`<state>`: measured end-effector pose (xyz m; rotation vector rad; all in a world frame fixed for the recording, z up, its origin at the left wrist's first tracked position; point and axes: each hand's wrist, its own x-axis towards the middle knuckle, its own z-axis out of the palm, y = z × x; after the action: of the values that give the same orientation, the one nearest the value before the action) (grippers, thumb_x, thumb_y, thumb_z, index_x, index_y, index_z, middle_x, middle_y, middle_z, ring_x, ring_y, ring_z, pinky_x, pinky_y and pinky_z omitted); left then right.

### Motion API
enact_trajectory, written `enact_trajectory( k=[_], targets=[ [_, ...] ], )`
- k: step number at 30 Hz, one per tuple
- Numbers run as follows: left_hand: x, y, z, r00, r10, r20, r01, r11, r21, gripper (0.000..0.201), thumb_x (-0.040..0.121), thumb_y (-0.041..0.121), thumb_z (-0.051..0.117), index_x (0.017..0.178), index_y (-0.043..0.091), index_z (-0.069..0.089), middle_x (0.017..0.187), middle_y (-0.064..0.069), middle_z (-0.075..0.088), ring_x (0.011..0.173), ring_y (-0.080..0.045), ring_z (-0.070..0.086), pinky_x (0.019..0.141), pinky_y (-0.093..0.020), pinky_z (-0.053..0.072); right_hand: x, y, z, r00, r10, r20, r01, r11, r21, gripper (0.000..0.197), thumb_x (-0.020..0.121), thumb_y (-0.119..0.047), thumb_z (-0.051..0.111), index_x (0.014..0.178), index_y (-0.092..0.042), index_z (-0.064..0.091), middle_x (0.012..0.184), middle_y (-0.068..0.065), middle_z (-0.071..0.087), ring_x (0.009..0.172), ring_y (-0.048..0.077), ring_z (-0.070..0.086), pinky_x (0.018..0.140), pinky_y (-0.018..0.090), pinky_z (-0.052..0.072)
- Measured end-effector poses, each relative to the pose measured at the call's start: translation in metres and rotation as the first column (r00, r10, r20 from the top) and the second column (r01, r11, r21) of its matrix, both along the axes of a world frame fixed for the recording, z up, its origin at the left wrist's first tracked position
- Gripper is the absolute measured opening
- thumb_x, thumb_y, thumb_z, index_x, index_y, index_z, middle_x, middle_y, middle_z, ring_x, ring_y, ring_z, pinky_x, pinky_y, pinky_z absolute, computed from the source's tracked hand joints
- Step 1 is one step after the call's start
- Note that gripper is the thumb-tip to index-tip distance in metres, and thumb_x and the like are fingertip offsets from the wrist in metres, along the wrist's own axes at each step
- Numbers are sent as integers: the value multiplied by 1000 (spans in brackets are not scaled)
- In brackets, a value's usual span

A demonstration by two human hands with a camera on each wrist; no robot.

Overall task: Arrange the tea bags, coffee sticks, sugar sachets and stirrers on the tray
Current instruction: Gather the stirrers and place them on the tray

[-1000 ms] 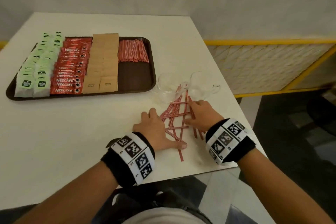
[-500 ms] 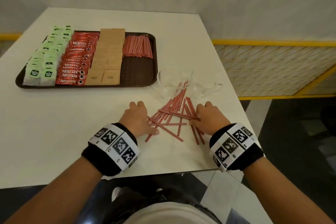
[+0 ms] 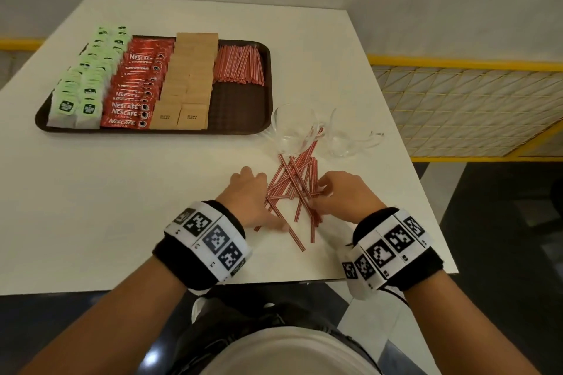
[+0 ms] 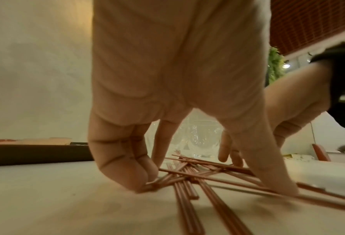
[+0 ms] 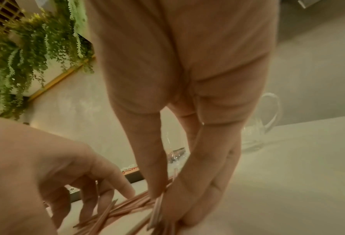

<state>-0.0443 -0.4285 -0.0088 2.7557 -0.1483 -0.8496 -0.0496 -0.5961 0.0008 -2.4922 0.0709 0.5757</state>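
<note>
A dark brown tray at the back left holds rows of green tea bags, red coffee sticks, brown sugar sachets and a bundle of red striped stirrers. A loose pile of stirrers lies crossed on the white table between my hands. My left hand has its curled fingers against the pile's left ends and its thumb down on one stirrer. My right hand pinches several stirrers between thumb and fingers.
Two clear glass cups stand just beyond the pile, with a few stirrer ends reaching between them. The table's right edge runs close to my right hand. A yellow-framed railing stands beyond it.
Both hands have closed in on the pile from either side, and the scattered stirrers now lie more tightly together. My right fingers have curled onto several of them.
</note>
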Motion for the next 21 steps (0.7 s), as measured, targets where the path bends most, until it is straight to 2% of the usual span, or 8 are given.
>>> enact_trajectory(
  k=[3,5,7,8,11,14,18,21],
  targets=[
    [1,-1,1,1000,7,14,-7,999,-32,70,71,47,75,123,13,41,122,-7,38,113,-22,40,89,-32,40,0,1,1,994,-23,-107,33,995,92,32,88,-16,63,118,-10,52,89,-1,57,78,14,61,77,25,52],
    [3,2,3,999,38,13,-37,995,-97,73,77,42,71,133,13,34,127,-9,40,115,-23,43,90,-31,41,7,1,6,997,11,-75,-8,999,33,32,92,-17,58,122,-11,50,101,3,57,88,18,62,83,27,52],
    [2,3,3,998,68,18,-63,981,-184,86,79,40,69,145,13,20,133,-9,40,123,-22,41,95,-31,40,16,1,9,997,77,-3,-77,993,-92,35,94,-17,51,129,-11,47,122,9,51,109,22,54,94,29,44],
    [1,1,3,996,82,24,-74,971,-228,87,79,39,70,145,13,21,133,-8,42,125,-22,41,99,-32,40,21,2,9,994,107,10,-105,984,-145,36,95,-16,48,130,-11,45,126,10,47,115,23,50,96,29,40],
    [-4,-9,1,998,50,41,-35,951,-306,69,76,38,72,132,18,37,120,-3,51,117,-22,46,95,-37,43,25,8,4,980,200,-9,-198,959,-205,31,94,-11,44,124,-9,52,122,11,49,109,24,52,88,26,40],
    [-7,-15,-3,998,-27,50,42,941,-336,71,79,37,68,138,23,31,122,-1,54,119,-24,41,97,-42,41,21,15,-2,964,265,-3,-261,951,-165,31,92,-7,44,120,-8,57,117,11,56,106,25,56,83,25,42],
    [-8,-18,-3,989,-33,147,64,975,-213,105,71,56,70,148,19,8,147,-2,30,130,-27,29,103,-42,32,22,14,5,966,248,65,-239,962,-130,34,92,-4,44,126,-8,50,121,11,55,110,24,53,86,25,41],
    [-12,-24,-5,986,1,165,3,1000,-22,117,61,71,67,145,10,12,140,-8,26,126,-26,29,99,-39,33,32,13,7,948,305,92,-277,931,-237,42,90,0,45,131,-7,43,128,12,45,117,28,48,96,32,41]
  ],
)
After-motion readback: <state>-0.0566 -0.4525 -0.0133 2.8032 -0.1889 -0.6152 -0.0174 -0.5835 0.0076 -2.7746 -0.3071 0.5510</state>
